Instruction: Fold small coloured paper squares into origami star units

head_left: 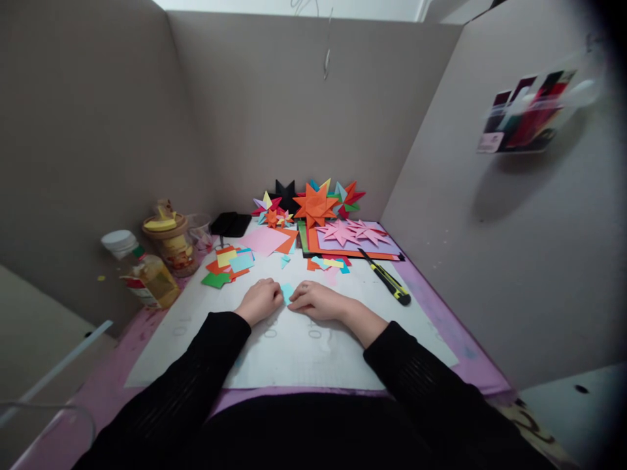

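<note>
Head view looks down on a white cutting mat point(304, 352), which serves as the landmark for everything else. Near the middle of the mat lies a small light blue paper piece point(287, 292), and both hands meet on it. Coming from the left of the paper, the left hand point(259, 300) is curled, its fingertips touching the paper's left edge; from the right, the right hand point(316, 301) lies flatter, its fingertips pressing the paper's right edge. Both hands are narrowly closed at the fingertips on the paper, pinning or pinching it against the mat; which of the two cannot be told at this size. Both arms wear black sleeves. On the right part of the mat, well apart from the hands, lies a yellow and black utility knife point(386, 279), angled toward the far edge. At the far left part of the mat sits a loose heap of coloured paper squares point(230, 264), with a pink sheet point(265, 240) just beyond it. Small paper scraps point(329, 263) lie near the far middle. Beyond the far right edge, pink folded stars point(353, 232) rest on a stack of coloured sheets, and behind them stands an orange folded star point(314, 205) among other stars. Off the mat's left side stand an oil bottle point(147, 274) and a jar point(171, 245).
</note>
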The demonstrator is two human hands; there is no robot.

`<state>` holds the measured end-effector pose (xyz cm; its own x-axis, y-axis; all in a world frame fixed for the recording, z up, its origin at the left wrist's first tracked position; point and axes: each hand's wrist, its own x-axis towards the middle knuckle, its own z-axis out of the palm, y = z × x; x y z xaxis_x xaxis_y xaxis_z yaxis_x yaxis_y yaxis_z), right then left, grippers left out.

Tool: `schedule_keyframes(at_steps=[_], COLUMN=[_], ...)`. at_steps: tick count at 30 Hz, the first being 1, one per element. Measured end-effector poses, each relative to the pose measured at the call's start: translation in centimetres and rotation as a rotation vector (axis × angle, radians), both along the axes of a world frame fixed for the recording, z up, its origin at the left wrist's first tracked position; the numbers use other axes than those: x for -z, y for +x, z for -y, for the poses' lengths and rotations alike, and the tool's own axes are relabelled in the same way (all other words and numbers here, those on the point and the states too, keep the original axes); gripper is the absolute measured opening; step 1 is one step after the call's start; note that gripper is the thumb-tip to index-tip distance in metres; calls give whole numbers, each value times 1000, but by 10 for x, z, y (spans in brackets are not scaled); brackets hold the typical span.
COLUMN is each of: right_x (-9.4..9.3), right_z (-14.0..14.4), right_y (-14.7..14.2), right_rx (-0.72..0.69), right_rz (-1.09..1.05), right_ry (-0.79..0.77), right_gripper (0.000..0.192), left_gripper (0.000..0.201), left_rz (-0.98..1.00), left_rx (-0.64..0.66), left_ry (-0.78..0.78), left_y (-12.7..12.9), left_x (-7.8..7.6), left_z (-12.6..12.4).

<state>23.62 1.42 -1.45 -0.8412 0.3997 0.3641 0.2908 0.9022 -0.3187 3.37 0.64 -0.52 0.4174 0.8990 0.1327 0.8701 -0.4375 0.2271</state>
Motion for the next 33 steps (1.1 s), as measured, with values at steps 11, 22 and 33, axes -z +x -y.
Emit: schedule_keyframes(at_steps=[11,22,33], right_x=[-6,-4,-3], right_z=[2,5,2], right_y=[0,1,1], right_rx=[12,-4,-9], right_rz=[40,42,58], right_ry=[-64,-25,-17], right_gripper=[24,29,25], left_gripper=[19,19,19], left_rz=[-48,1,75], left_rx=[-73,-45,-74], left_ry=[17,-8,-57], left_y=[7,3,3], left_x=[-2,0,-1], left_z=[3,0,-3])
